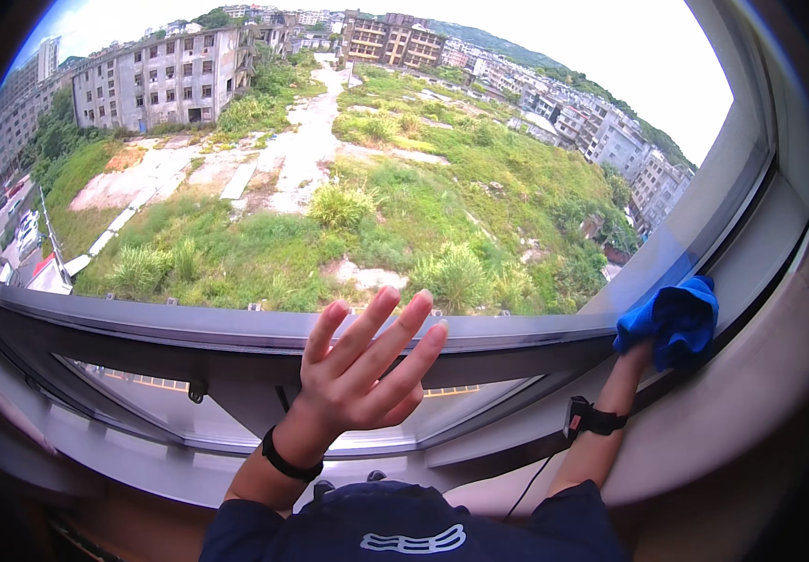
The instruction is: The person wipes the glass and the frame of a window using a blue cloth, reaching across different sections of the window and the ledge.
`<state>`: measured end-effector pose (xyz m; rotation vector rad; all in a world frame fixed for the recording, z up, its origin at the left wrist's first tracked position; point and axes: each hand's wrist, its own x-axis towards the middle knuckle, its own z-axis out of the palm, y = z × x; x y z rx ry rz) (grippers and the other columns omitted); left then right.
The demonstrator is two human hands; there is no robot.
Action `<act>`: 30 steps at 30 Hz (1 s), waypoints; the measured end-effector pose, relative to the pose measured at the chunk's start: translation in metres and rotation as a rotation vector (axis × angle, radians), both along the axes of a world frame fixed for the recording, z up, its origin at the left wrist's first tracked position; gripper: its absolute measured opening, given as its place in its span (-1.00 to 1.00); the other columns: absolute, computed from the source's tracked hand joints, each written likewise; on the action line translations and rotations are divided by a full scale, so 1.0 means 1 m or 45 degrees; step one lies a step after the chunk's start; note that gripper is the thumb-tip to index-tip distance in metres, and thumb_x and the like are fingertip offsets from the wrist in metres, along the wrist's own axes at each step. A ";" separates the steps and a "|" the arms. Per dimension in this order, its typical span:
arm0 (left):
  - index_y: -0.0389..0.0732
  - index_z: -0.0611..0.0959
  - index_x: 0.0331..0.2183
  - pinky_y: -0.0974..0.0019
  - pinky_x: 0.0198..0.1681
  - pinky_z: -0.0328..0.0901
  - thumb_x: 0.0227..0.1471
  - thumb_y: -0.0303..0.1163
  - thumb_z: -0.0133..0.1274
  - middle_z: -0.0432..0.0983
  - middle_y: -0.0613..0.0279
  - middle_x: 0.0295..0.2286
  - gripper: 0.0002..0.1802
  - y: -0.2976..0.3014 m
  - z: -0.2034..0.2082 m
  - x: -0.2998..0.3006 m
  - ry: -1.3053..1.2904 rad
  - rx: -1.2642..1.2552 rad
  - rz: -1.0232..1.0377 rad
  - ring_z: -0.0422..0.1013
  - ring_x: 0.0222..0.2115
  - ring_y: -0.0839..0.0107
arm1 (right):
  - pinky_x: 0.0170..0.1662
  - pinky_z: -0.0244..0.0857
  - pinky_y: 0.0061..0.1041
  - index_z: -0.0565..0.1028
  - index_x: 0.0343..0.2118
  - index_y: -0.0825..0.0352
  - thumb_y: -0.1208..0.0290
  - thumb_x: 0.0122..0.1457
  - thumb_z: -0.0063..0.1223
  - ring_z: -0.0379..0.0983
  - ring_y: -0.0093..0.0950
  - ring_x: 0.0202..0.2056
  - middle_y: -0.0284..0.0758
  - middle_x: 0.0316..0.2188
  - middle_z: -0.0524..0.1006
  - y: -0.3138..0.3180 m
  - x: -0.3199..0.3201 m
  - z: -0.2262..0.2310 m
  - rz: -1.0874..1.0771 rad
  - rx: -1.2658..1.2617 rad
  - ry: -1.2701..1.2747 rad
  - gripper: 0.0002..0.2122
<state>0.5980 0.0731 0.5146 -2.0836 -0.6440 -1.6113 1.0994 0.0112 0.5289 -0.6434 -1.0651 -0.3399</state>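
My left hand (364,367) is raised in front of the window, its fingers stretched out and apart, with nothing in it. It is nearest to the grey window rail (517,330); whether the fingertips touch glass or rail I cannot tell. To the right, my right arm reaches out to the lower right corner of the window frame. A bright blue cloth (668,321) is bunched over my right hand (637,354) there, against the frame. The cloth hides the fingers of that hand.
The large window pane shows a grassy lot (404,206) and grey buildings (165,80) outside. Below the rail are lower panes with a dark latch (198,390). A black wrist device (593,418) on my right arm trails a thin cable (528,487). A pale wall (751,403) lies at the right.
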 end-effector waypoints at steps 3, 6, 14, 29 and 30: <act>-0.12 0.53 0.02 -0.09 0.31 -0.22 -0.09 -0.41 -0.08 0.39 -0.05 0.07 -0.46 0.006 -0.014 0.005 0.035 0.014 0.001 0.18 0.20 0.00 | 0.07 0.26 -0.33 0.36 0.03 0.28 0.23 0.27 -0.10 0.40 -0.36 -0.13 -0.31 -0.15 0.44 0.003 -0.104 0.019 0.213 0.041 -0.082 -0.66; -0.15 0.51 0.04 -0.14 0.31 -0.25 -0.05 -0.35 -0.07 0.32 -0.12 0.11 -0.46 0.003 -0.025 0.006 0.034 -0.026 0.143 0.12 0.22 -0.08 | 0.09 0.24 -0.31 0.39 0.02 0.27 0.17 0.19 -0.01 0.40 -0.31 -0.09 -0.28 -0.11 0.46 0.005 -0.236 0.041 0.617 -0.122 -0.497 -0.60; -0.20 0.48 0.07 -0.17 0.29 -0.19 -0.05 -0.30 -0.06 0.27 -0.17 0.13 -0.42 0.012 -0.069 0.013 -0.889 -0.751 -0.265 0.10 0.22 -0.11 | 0.16 0.15 -0.24 0.46 -0.02 0.24 0.07 0.00 0.21 0.36 -0.21 0.04 -0.21 0.00 0.46 0.025 -0.241 0.061 -0.008 -0.562 -1.479 -0.49; -0.16 0.24 0.23 -0.32 0.27 -0.36 0.00 -0.15 -0.11 -0.08 -0.30 0.25 -0.25 -0.005 0.033 0.022 -0.053 -0.128 0.450 -0.17 0.28 -0.27 | -0.05 0.35 -0.52 0.44 0.00 0.27 0.33 0.36 -0.22 0.44 -0.55 -0.27 -0.41 -0.09 0.48 0.023 -0.234 0.136 3.384 0.374 0.387 -0.74; -0.12 0.29 0.21 -0.32 0.26 -0.36 0.02 -0.07 -0.10 -0.03 -0.28 0.24 -0.27 0.006 0.025 0.034 -0.044 -0.135 0.516 -0.17 0.28 -0.24 | -0.05 0.35 -0.52 0.47 -0.04 0.26 0.35 0.36 -0.22 0.44 -0.54 -0.28 -0.41 -0.13 0.50 0.038 -0.243 0.118 3.515 0.451 0.493 -0.75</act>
